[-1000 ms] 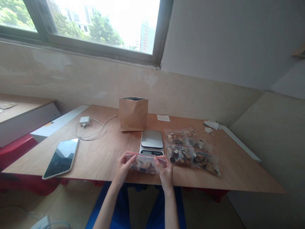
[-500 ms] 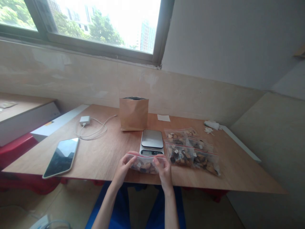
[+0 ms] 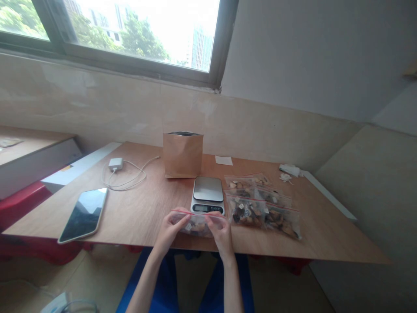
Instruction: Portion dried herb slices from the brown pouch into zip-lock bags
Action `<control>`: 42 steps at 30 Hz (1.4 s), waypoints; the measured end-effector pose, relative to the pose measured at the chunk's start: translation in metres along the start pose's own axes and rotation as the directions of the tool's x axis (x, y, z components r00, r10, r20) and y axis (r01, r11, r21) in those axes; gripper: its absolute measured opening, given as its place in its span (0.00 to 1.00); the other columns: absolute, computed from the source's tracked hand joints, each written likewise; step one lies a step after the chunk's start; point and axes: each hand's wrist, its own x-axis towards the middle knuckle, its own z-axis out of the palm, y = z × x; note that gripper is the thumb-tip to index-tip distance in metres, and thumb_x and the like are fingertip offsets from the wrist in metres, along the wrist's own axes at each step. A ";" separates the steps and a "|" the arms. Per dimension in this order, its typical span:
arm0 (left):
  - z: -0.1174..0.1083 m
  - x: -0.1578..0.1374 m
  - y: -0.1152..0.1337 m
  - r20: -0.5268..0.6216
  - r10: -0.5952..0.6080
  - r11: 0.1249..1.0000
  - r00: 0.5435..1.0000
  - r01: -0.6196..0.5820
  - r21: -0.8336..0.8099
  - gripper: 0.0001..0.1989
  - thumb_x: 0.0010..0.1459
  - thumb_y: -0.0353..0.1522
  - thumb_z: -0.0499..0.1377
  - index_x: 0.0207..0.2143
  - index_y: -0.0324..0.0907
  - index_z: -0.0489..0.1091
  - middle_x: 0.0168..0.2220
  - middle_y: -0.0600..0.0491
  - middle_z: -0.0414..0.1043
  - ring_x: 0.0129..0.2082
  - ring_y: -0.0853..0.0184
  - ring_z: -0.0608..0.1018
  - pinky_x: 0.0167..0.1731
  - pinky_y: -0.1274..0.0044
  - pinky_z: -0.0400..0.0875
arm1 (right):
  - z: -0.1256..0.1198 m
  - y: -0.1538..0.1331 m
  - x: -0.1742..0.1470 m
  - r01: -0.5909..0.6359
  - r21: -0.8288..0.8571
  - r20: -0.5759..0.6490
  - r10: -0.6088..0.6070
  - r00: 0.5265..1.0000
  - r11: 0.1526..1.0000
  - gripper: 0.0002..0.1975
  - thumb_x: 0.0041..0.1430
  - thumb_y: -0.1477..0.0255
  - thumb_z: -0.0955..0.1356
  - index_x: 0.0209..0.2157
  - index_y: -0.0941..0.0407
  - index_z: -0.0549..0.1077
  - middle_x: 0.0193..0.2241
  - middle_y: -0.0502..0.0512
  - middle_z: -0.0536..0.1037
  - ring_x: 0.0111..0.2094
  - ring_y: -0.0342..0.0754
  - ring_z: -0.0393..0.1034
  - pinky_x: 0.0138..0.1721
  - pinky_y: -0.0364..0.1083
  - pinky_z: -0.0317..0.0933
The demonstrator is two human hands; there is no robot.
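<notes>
From here I see the left hand point(image 3: 168, 228) and right hand point(image 3: 223, 232) pinching the bag point(image 3: 197, 228) between them, its long edge crosswise, neither nearer, the scale point(image 3: 208, 190) just beyond.

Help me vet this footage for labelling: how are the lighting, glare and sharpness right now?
Head view: the window is partly blown out to white, while the floor is dim; head view: the tablet carries a pale reflection on its screen; head view: the held bag looks soft, its contents indistinct, and the scale's display is unreadable.
</notes>
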 end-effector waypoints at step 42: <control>0.001 -0.002 0.013 0.123 -0.022 0.996 0.992 0.011 0.088 0.12 0.47 0.39 0.62 0.27 0.38 0.74 0.29 0.50 0.74 0.30 0.66 0.76 0.31 0.78 0.69 | 0.008 0.006 0.000 -0.013 0.021 0.015 0.013 1.000 1.000 0.09 0.49 0.66 0.70 0.29 0.57 0.74 0.27 0.52 0.77 0.30 0.46 0.72 0.35 0.44 0.66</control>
